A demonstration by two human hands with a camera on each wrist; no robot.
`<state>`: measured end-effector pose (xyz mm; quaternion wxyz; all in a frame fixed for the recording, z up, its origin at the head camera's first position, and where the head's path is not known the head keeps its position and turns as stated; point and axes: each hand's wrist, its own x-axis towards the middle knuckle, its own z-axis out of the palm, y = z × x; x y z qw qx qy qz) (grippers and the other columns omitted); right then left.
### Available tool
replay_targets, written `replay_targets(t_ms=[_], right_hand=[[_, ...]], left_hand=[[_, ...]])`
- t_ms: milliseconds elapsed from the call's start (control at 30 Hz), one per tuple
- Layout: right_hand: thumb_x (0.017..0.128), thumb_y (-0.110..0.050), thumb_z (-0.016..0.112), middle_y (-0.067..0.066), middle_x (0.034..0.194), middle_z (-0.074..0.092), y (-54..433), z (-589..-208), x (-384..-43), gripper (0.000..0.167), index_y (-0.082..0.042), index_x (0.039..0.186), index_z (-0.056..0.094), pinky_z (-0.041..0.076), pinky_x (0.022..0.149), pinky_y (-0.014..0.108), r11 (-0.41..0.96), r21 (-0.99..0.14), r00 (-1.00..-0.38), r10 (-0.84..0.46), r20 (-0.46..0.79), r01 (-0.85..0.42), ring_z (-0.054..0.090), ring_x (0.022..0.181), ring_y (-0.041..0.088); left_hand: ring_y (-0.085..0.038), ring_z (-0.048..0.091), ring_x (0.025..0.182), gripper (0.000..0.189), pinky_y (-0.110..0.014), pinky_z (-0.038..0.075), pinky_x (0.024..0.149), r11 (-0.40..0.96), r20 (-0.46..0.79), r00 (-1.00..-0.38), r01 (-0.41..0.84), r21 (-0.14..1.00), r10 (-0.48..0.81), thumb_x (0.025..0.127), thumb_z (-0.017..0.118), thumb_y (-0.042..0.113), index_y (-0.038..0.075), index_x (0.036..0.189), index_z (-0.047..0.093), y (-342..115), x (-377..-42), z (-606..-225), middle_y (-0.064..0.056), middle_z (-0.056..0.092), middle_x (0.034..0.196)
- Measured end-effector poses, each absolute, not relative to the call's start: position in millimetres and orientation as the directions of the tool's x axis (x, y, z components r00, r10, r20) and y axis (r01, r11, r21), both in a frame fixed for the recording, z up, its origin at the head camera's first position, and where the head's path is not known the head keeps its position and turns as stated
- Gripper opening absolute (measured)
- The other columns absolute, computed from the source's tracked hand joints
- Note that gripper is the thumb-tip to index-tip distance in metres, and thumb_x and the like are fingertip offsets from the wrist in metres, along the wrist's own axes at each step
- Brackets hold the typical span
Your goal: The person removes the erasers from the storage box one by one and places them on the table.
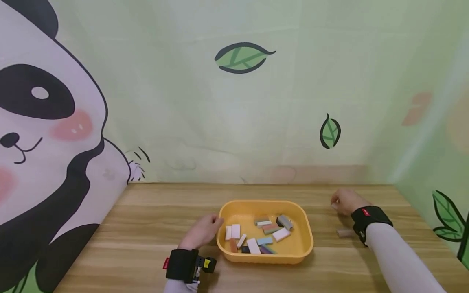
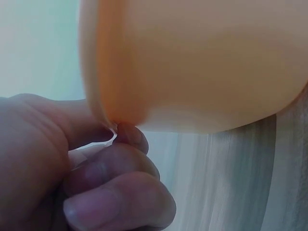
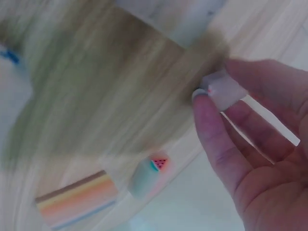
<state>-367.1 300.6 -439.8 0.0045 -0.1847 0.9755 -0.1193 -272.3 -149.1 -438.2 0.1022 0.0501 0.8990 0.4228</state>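
A yellow-orange plastic tray (image 1: pixel 264 259) stands on the table with several small erasers inside, such as a white eraser (image 1: pixel 281 234) and a blue one (image 1: pixel 264 241). My left hand (image 1: pixel 203 231) pinches the tray's rim at its left side; in the left wrist view thumb and forefinger meet at the orange rim (image 2: pixel 113 62). Right of the tray, my right hand (image 1: pixel 348 201) is low over the table. Between its thumb and fingertips it pinches a small whitish eraser (image 3: pixel 224 90), close over the wood.
In the right wrist view, a striped eraser (image 3: pixel 77 199) and a pale eraser with a watermelon print (image 3: pixel 148 177) lie on the table. A brownish piece (image 1: pixel 345 233) lies beside my right wrist. A printed cloth backdrop (image 1: pixel 183 101) rises behind the wooden table (image 1: pixel 143 228).
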Motion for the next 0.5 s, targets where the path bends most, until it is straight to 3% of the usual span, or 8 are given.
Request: replay_targets(t_ms=[200, 333, 500], right_hand=[[0.078, -0.014, 0.076, 0.031, 0.116, 0.059, 293.9, -427.7, -372.3, 0.045, 0.007, 0.116, 0.063, 0.045, 0.088, 0.056, 0.933, -0.254, -0.956, -0.282, -0.079, -0.254, 0.056, 0.104, 0.044], [0.077, -0.027, 0.082, 0.035, 0.123, 0.053, 289.3, -411.0, -375.5, 0.063, 0.006, 0.126, 0.058, 0.043, 0.088, 0.063, 0.936, -0.207, -0.955, -0.296, -0.027, -0.284, 0.050, 0.111, 0.053], [0.079, -0.040, 0.079, 0.040, 0.134, 0.042, 278.0, -387.9, -367.2, 0.074, 0.001, 0.135, 0.052, 0.041, 0.084, 0.070, 0.941, -0.157, -0.954, -0.298, 0.044, -0.301, 0.044, 0.113, 0.061]], left_hand=[[-0.016, 0.042, 0.057, 0.031, -0.030, 0.033, 0.052, 0.660, -0.145, -0.975, 0.003, 0.752, 0.170, 0.105, 0.043, 0.026, 0.005, 0.087, 0.059, -149.8, -272.2, -438.3, -0.001, 0.043, 0.067], [-0.017, 0.042, 0.058, 0.031, -0.031, 0.033, 0.053, 0.664, -0.152, -0.975, -0.007, 0.747, 0.161, 0.105, 0.043, 0.027, 0.006, 0.089, 0.059, -149.8, -272.3, -438.2, -0.001, 0.043, 0.068], [-0.017, 0.042, 0.057, 0.032, -0.030, 0.033, 0.052, 0.657, -0.151, -0.975, -0.007, 0.754, 0.163, 0.105, 0.043, 0.027, 0.005, 0.087, 0.058, -150.0, -272.3, -439.7, -0.001, 0.043, 0.067]])
